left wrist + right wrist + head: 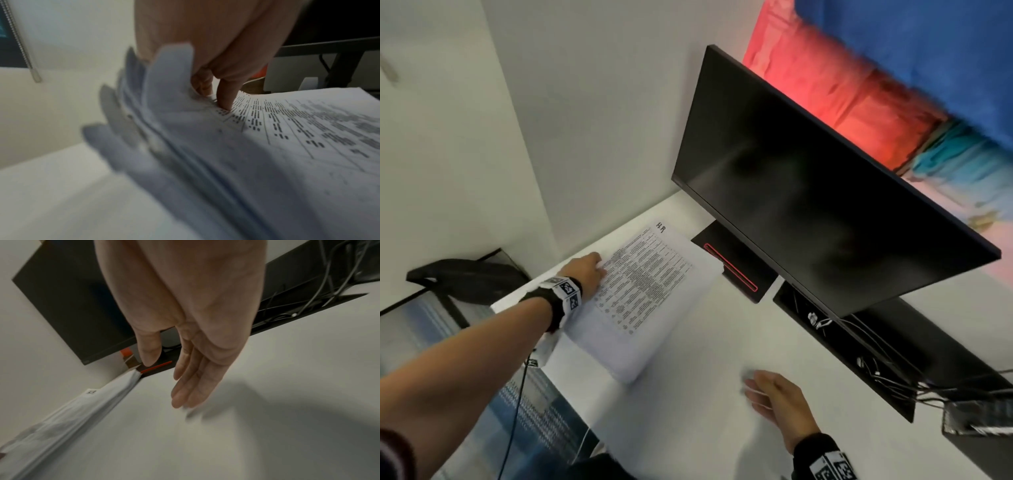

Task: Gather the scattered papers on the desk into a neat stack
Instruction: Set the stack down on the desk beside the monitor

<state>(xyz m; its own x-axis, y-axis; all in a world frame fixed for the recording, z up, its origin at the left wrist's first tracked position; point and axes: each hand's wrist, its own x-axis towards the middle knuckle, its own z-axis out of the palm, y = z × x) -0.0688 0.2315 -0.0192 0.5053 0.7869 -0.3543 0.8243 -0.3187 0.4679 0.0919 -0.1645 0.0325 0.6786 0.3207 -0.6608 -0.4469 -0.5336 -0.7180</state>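
A stack of white papers [640,308] lies on the white desk [705,428], its top sheet printed with a dense table. My left hand [599,265] grips the stack at its far left edge. In the left wrist view a fingertip [226,100] presses on the printed top sheet of the papers [267,154], and several sheet edges fan and curl up against the palm. My right hand [751,387] hovers low over bare desk to the right of the stack, fingers [185,386] straight and together, holding nothing. From the right wrist, the papers [82,410] show edge-on, apart from that hand.
A dark monitor [825,192] stands behind the papers, its black base with a red line [732,267] touching the stack's far corner. A black cable tray [859,353] runs along the back right. A black bag [465,277] sits beyond the desk's left edge.
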